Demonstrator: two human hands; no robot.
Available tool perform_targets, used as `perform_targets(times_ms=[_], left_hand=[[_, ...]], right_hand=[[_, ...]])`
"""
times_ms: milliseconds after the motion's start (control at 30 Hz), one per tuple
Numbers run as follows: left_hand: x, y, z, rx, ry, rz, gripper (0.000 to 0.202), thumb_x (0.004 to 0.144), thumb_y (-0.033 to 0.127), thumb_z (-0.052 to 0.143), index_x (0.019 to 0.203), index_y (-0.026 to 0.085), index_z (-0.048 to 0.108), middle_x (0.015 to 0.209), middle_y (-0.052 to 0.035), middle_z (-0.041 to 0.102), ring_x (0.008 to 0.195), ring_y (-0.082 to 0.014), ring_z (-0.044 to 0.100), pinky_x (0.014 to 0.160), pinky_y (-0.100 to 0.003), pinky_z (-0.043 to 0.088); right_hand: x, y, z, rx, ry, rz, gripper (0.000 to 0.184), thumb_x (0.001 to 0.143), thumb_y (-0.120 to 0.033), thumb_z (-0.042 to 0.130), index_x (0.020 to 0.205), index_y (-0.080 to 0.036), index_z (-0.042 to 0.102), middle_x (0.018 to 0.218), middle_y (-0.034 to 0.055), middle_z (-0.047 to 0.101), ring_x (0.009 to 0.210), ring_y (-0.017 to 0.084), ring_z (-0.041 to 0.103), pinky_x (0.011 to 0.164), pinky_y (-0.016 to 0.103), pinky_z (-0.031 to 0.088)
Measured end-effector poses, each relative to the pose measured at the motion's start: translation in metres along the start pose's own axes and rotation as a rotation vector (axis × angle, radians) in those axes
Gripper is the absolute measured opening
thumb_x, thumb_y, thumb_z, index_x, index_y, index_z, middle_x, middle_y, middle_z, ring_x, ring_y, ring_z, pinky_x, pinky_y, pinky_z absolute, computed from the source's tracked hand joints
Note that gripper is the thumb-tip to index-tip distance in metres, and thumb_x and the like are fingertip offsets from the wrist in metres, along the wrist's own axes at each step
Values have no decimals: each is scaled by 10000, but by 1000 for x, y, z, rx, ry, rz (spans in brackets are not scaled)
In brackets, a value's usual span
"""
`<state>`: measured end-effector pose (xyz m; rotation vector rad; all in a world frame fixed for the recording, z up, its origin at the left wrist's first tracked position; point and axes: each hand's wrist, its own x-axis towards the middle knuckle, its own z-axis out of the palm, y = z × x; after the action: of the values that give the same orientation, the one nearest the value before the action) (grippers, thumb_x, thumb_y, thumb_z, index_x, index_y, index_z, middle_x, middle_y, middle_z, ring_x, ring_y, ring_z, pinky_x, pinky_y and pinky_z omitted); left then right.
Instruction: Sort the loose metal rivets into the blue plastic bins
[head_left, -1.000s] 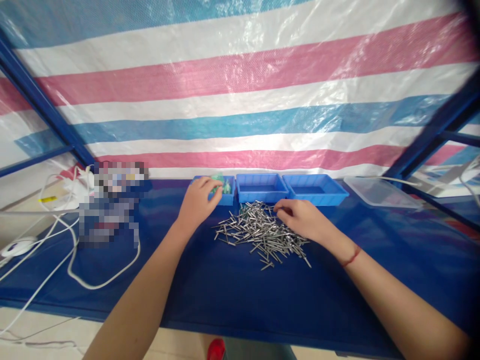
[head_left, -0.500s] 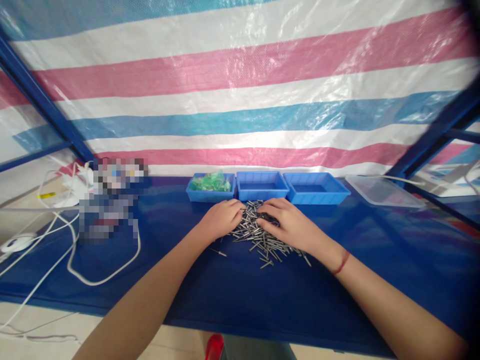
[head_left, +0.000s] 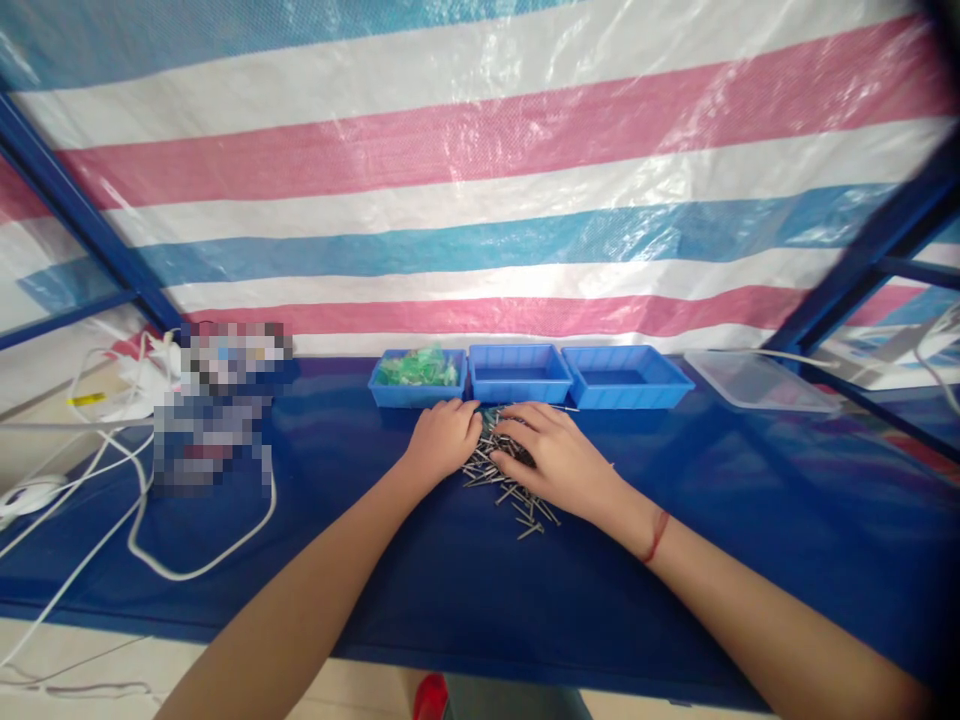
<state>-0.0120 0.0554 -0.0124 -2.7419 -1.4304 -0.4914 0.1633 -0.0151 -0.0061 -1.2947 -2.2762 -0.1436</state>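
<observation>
Between my hands on the blue tabletop lies a pile of thin metal pins [head_left: 480,464], like nails or screws; a few have visible heads. My left hand [head_left: 448,437] rests against the left side of the pile, its fingers curled and close together, tips partly hidden. My right hand [head_left: 553,455] is cupped over the right part of the pile, thumb and fingers apart, covering many of the pins. Several loose pins [head_left: 529,526] lie in front of the pile. One thin piece [head_left: 564,407] shows behind my right hand.
Behind my hands stand three blue bins: the left bin [head_left: 417,398] holds green plastic pieces [head_left: 420,367]; a middle bin [head_left: 519,385] and right bin [head_left: 628,390] stand beside it. A clear plastic lid [head_left: 757,382] lies right. White cables [head_left: 202,575] cross the left side.
My right hand has moved left over the pile, and the pile's right side has drawn in. The lone pin left of the pile no longer shows. My left hand stays nearly in place.
</observation>
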Motion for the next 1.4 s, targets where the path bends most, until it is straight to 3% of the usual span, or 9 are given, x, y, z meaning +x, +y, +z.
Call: perform_targets(times_ms=[133, 267, 533, 733, 933, 1000, 1100, 1200, 1400], left_hand=[[2, 0, 0, -29, -10, -25, 303, 916, 281, 425, 1119, 184, 628, 1029, -94, 673, 950, -251, 611, 815, -356, 460], [3, 1, 3, -73, 7, -76, 216, 874, 269, 489, 1009, 196, 642, 1002, -65, 679, 934, -235, 608, 791, -337, 450], [1, 6, 3, -167, 103, -139, 149, 894, 248, 462, 842, 208, 596, 855, -9, 660, 874, -190, 599, 755, -313, 416], [-3, 10, -16, -232, 206, -81, 176, 934, 230, 380, 866, 197, 539, 878, -30, 627, 852, -175, 595, 757, -288, 425], [-4, 5, -26, -362, 332, -4, 159, 955, 244, 363, 967, 194, 513, 858, -36, 624, 815, -178, 611, 765, -284, 448], [-4, 2, -28, -400, 380, 12, 166, 952, 234, 369, 993, 192, 525, 918, -46, 637, 865, -180, 612, 807, -289, 449], [-2, -5, -29, -438, 435, -6, 190, 947, 212, 365, 1003, 189, 545, 984, -54, 642, 919, -178, 604, 856, -294, 442], [1, -14, -28, -469, 429, -61, 202, 942, 205, 368, 1001, 185, 560, 950, -50, 647, 870, -171, 609, 834, -296, 453], [4, -24, -23, -484, 406, -87, 201, 934, 207, 383, 996, 200, 575, 901, -35, 650, 808, -163, 611, 797, -296, 464]], right_hand=[[1, -10, 1, 19, -13, -69, 401, 883, -355, 540, 1254, -203, 548, 1300, 101, 567, 1212, 283, 479, 998, 467, 403], [0, -8, 3, 44, -52, -27, 422, 893, -335, 529, 1296, -211, 516, 1220, 79, 627, 1147, 258, 535, 987, 438, 422], [3, -4, 3, 20, -28, 11, 266, 887, -329, 532, 1083, -192, 648, 1125, 93, 663, 1066, 245, 581, 931, 404, 459], [1, 3, 1, 54, -45, 52, 218, 884, -340, 528, 945, -197, 681, 963, 81, 690, 957, 240, 608, 879, 405, 472], [14, 25, -5, -36, 231, 138, 296, 898, -219, 460, 1141, -163, 620, 1164, 130, 609, 1105, 285, 519, 951, 454, 423], [23, 35, -5, -104, 208, 124, 375, 885, -157, 444, 1242, -128, 555, 1233, 158, 570, 1177, 309, 468, 995, 485, 379], [32, 48, -1, -132, 105, 92, 379, 871, -86, 412, 1214, -98, 572, 1119, 159, 630, 1089, 296, 530, 964, 466, 406], [33, 52, 5, -116, 71, 90, 372, 857, -36, 381, 1148, -97, 605, 999, 130, 665, 955, 253, 587, 873, 399, 467], [26, 48, 8, -79, 64, 100, 427, 815, 5, 393, 1164, -139, 594, 1012, 111, 662, 925, 232, 600, 836, 382, 481]])
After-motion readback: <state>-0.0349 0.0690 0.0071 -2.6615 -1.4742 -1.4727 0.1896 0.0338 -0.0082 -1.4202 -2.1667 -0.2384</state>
